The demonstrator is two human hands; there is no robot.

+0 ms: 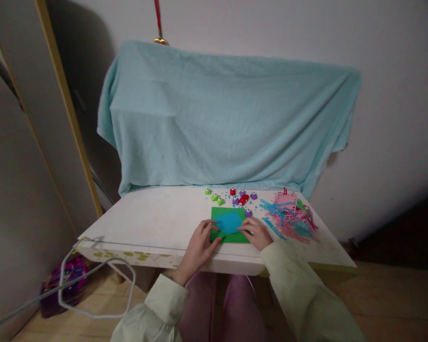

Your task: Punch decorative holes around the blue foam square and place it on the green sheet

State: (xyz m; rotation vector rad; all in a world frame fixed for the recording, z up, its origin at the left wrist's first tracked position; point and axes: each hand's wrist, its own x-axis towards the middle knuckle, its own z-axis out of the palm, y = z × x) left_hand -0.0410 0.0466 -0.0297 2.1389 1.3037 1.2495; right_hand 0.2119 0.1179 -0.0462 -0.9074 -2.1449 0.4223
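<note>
A blue sheet (230,222), possibly paper or thin foam, lies tilted over a larger green sheet (231,238) near the table's front edge. At its left corner are the fingers of my left hand (201,242), closed on the edge, with the thumb lower down by the green sheet. My right hand (256,232) pinches the right corner between thumb and fingers. Just beyond the sheets sit several small toy pieces with eyes, among them a green one (214,197), a red one (243,200) and a purple one (253,195).
Tangled pink and blue punched strips (288,216) lie in a pile on the right of the white table (146,218). Tiny blue bits are scattered around the toys. A light blue cloth (217,118) hangs behind. A white cable (92,315) loops at the table's left front.
</note>
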